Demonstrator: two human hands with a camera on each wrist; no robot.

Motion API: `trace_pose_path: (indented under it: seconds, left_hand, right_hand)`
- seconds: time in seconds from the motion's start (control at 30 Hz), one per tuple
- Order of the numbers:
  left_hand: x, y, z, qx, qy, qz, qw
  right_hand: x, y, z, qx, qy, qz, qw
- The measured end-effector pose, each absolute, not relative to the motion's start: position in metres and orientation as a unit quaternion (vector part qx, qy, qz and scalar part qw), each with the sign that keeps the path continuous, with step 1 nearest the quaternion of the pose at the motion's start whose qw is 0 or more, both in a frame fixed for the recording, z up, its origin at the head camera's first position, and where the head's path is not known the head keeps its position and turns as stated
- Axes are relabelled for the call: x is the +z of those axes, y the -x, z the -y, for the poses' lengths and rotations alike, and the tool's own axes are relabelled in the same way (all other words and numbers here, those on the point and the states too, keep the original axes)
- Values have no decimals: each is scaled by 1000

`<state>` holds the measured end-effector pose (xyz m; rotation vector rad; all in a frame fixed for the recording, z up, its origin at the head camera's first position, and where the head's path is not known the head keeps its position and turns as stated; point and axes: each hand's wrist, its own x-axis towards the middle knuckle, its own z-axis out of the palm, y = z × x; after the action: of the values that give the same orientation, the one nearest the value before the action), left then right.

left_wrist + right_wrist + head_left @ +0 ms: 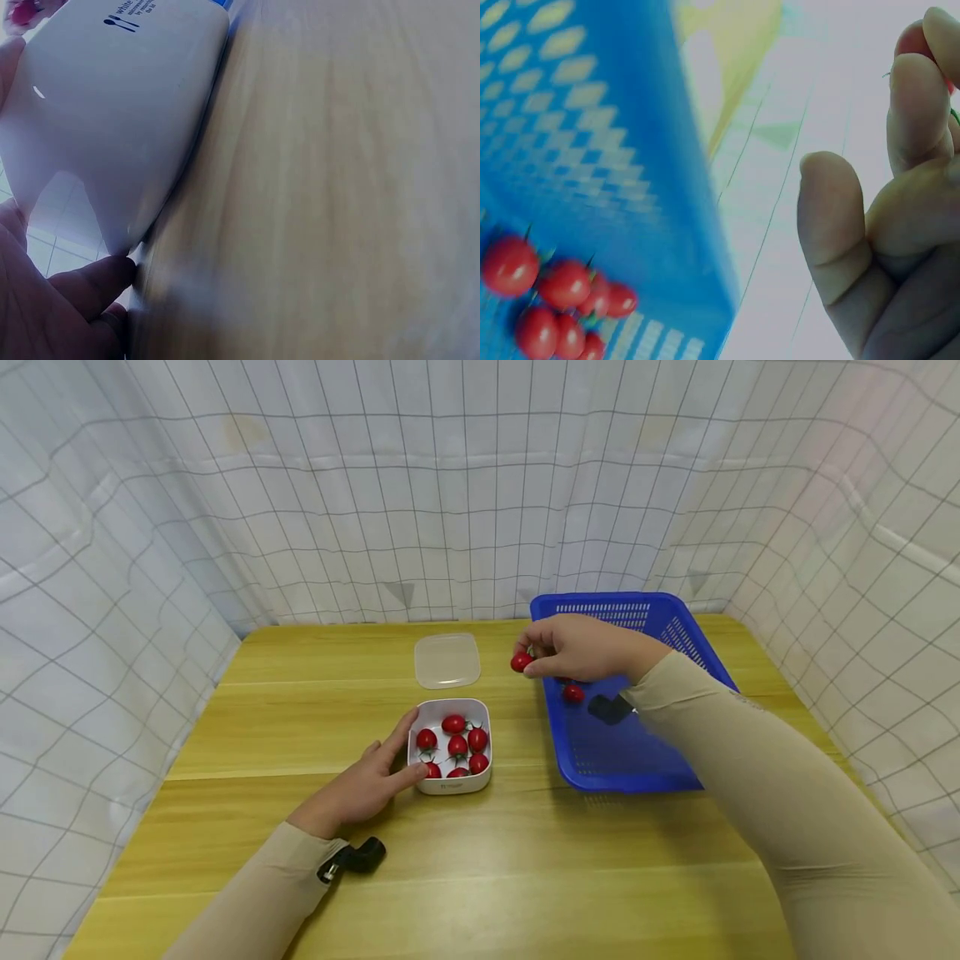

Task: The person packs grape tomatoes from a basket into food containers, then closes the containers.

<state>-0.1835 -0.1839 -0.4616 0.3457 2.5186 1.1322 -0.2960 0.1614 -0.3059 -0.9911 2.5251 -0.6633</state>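
Observation:
My right hand (573,647) pinches a red cherry tomato (522,662) over the left rim of the blue plastic basket (637,752). In the right wrist view, that tomato is mostly hidden behind the fingertips (915,97). Several more cherry tomatoes (564,283) lie together on the basket floor. On the table, a small white square container (453,786) holds several cherry tomatoes (457,746) with green stems. My left hand (375,781) holds this container by its left side, thumb at the front corner and fingers along the left wall. The left wrist view shows fingers (97,285) against its lower edge.
A translucent square lid (447,661) lies flat behind the container, left of the basket. Everything rests on a wooden table (300,710). White curtains with a dark grid (465,493) enclose its back and both sides.

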Motion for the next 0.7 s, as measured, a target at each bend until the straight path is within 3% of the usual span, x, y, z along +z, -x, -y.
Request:
trace_pose_path:
  seconds: [0.7]
  left_hand:
    - [-462, 183, 184, 388, -125, -896, 176]
  right_hand:
    - [-310, 281, -80, -172, 420, -869, 200]
